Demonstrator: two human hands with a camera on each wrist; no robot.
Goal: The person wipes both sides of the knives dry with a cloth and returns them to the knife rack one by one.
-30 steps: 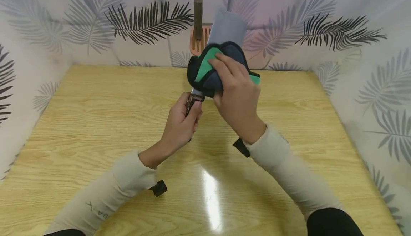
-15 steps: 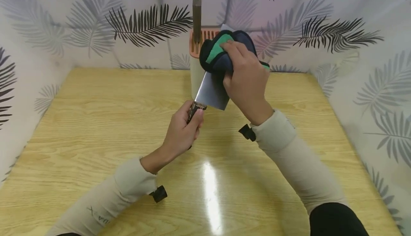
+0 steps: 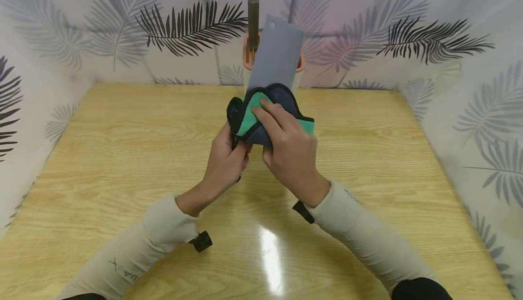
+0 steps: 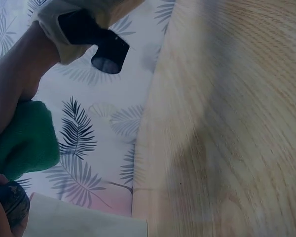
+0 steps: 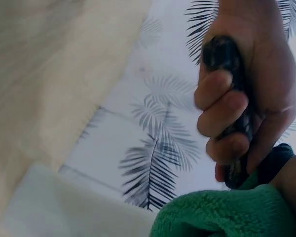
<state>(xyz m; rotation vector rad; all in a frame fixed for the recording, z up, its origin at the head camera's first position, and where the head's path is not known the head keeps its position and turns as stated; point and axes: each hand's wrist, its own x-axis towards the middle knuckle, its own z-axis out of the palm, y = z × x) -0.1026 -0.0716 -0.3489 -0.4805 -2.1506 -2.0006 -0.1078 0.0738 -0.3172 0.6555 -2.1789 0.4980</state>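
My left hand [image 3: 224, 159] grips a cleaver [image 3: 278, 50] by its dark mottled handle [image 5: 222, 52], with fingers curled round it in the right wrist view. The broad grey blade points up and away, a small hole near its far corner. With my right hand [image 3: 292, 150] I hold a green and navy cloth [image 3: 251, 116] edged in black, folded over the blade right at the handle. The cloth hides the blade's near part and touches down close to my left thumb. Its fuzzy green underside [image 4: 29, 140] shows in the left wrist view.
Behind the blade stands a white knife block [image 4: 79, 219] with an orange slotted top [image 3: 246, 59], and another tool's brown handle [image 3: 253, 18] rises from it. A wood-grain table [image 3: 122, 154] lies below. Leaf-patterned sheeting [image 3: 184, 68] encloses the back and sides.
My right hand slid the cloth up toward the blade's far end, then back down to the handle, baring the far blade. My left hand kept its grip on the cleaver.
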